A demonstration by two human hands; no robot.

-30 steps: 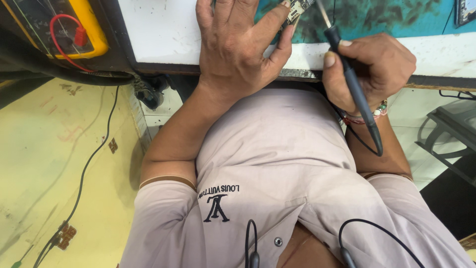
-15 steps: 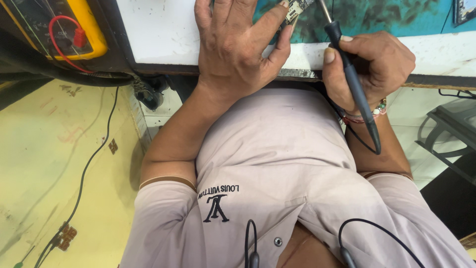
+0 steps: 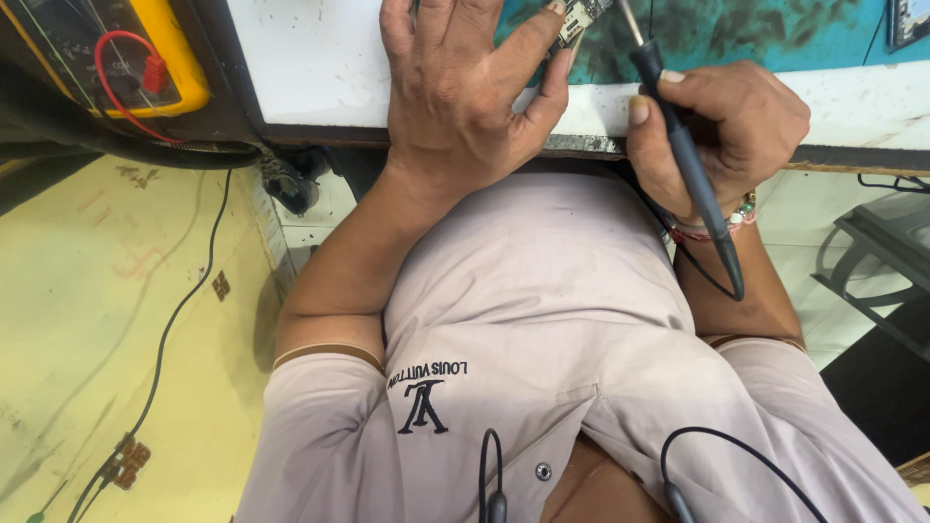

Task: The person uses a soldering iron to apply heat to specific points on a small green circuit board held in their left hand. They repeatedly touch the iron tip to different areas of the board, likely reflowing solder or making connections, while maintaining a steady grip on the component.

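Here, left hand (image 3: 465, 87) pinching small circuit board (image 3: 581, 15), right hand (image 3: 722, 126) gripping black soldering iron (image 3: 683, 155), yellow multimeter (image 3: 179, 68) nearby.

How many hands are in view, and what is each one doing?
2. The left hand rests on the white bench edge, pinching a small circuit board. The right hand grips a dark soldering iron, tip toward the board. No others are visible.
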